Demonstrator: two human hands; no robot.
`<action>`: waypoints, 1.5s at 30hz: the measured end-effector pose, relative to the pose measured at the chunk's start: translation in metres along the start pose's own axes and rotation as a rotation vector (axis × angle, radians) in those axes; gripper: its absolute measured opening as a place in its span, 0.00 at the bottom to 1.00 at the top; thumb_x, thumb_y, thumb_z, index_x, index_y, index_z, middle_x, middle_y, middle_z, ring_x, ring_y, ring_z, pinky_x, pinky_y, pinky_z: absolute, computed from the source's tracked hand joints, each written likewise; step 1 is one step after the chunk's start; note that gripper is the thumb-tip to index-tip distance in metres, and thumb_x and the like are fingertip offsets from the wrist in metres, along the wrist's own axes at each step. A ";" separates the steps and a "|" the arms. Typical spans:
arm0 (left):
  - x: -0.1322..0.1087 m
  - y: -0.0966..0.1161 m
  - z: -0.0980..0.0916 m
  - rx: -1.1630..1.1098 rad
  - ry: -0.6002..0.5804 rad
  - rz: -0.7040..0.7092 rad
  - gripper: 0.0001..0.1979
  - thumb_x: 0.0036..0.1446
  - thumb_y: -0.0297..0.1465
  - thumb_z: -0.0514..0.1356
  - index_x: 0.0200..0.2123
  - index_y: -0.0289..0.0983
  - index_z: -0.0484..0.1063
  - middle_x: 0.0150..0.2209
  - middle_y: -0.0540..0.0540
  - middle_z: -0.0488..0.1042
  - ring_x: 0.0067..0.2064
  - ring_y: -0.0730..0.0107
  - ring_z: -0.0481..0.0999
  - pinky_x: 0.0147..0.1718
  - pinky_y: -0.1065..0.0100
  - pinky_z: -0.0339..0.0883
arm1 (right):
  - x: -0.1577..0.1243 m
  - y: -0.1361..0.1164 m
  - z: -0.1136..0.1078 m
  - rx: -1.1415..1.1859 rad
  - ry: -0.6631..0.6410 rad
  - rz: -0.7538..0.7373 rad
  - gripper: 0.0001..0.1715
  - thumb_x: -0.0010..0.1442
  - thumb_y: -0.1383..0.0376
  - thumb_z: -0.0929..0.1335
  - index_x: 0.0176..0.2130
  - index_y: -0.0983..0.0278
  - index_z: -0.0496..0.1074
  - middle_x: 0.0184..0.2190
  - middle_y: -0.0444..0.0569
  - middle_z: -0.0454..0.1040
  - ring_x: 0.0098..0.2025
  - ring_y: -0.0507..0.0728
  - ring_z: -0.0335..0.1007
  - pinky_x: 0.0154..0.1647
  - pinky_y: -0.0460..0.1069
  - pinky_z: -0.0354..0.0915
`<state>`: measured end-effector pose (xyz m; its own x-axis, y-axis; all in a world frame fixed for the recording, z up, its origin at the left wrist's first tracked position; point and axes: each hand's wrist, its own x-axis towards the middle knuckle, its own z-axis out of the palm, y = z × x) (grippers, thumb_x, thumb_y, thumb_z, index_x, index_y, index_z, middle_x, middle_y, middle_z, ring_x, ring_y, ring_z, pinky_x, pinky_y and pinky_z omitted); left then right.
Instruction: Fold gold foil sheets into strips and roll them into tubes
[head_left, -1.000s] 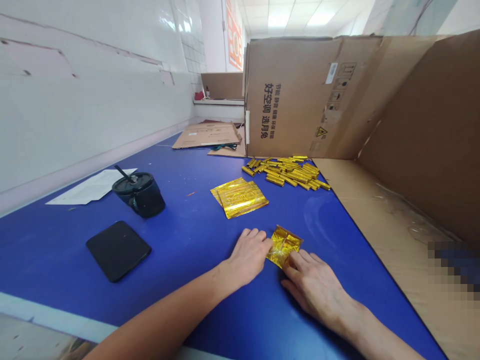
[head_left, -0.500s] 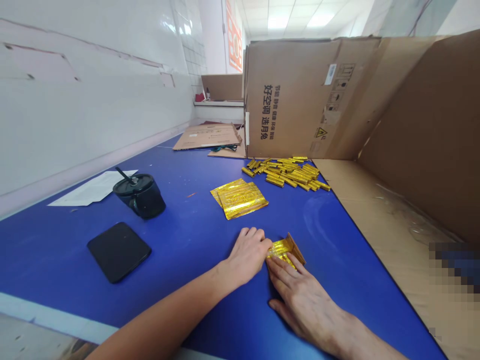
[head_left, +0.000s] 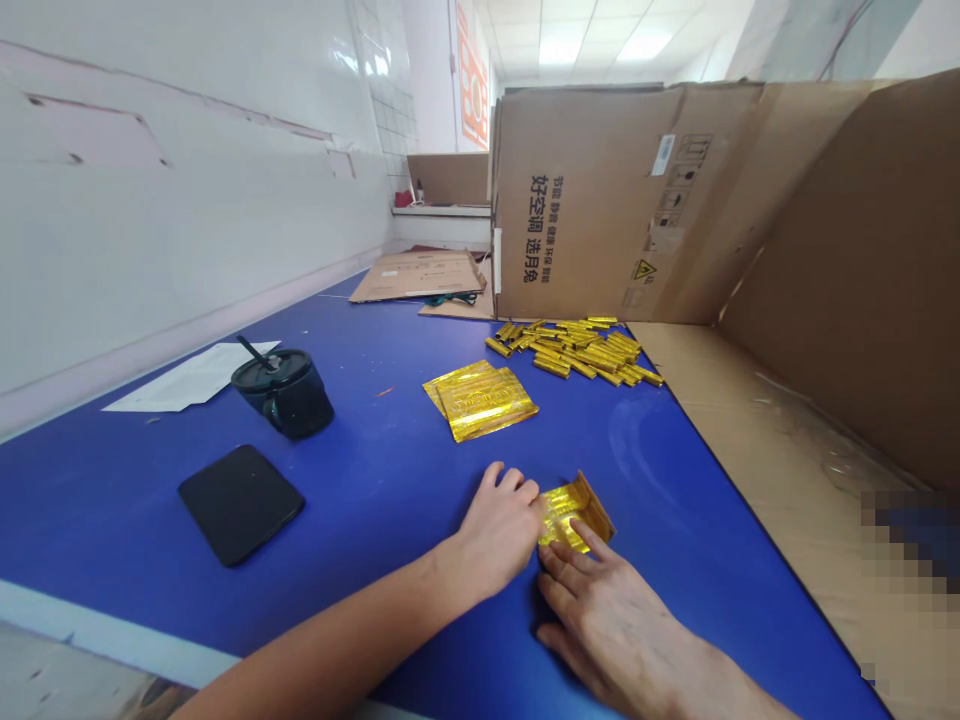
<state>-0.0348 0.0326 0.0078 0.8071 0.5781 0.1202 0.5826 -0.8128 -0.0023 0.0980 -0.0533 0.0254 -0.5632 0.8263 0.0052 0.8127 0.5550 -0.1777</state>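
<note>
Head view: the blue table (head_left: 390, 490) spread beneath my grip. My right hand (head_left: 611, 605) stood wide; whether my curled left hand (head_left: 499, 530) pinched, I couldn't tell. Flat gold sheets (head_left: 491, 405) lay beyond; the folded gold sheet (head_left: 557, 505) touched both hands, between them.

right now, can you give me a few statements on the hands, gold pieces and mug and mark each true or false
1. The left hand and right hand both touch the nearest gold sheet. True.
2. That sheet's right edge lies flat. False: it stands raised.
3. The dark lidded mug stands left of the two overlapping gold sheets. True.
4. The small gold rolls are stacked in the mug. False: the small gold rolls lie loosely piled on the blue table.
</note>
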 end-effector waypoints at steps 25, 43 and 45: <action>-0.004 0.001 0.003 -0.020 -0.095 0.013 0.25 0.50 0.30 0.50 0.53 0.31 0.56 0.56 0.41 0.56 0.58 0.54 0.46 0.52 0.46 0.37 | -0.001 0.069 0.021 -0.044 0.129 0.263 0.23 0.58 0.67 0.57 0.54 0.62 0.58 0.54 0.51 0.59 0.58 0.59 0.47 0.54 0.65 0.45; -0.009 0.004 0.010 -0.009 -0.117 -0.008 0.26 0.59 0.39 0.40 0.56 0.30 0.50 0.58 0.37 0.49 0.60 0.56 0.41 0.52 0.46 0.36 | 0.004 0.057 0.021 -0.124 0.081 0.107 0.36 0.48 0.79 0.55 0.56 0.62 0.54 0.56 0.52 0.56 0.56 0.58 0.51 0.54 0.65 0.44; -0.010 0.005 0.013 -0.033 -0.125 -0.016 0.28 0.58 0.41 0.39 0.57 0.30 0.47 0.59 0.37 0.46 0.60 0.56 0.39 0.53 0.47 0.35 | 0.004 0.056 0.021 -0.131 0.081 0.112 0.35 0.48 0.78 0.55 0.56 0.62 0.55 0.56 0.52 0.55 0.56 0.59 0.51 0.54 0.65 0.44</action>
<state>-0.0386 0.0238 -0.0061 0.8045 0.5939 -0.0047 0.5938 -0.8040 0.0318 0.1385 -0.0206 -0.0049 -0.4587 0.8856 0.0726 0.8850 0.4626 -0.0520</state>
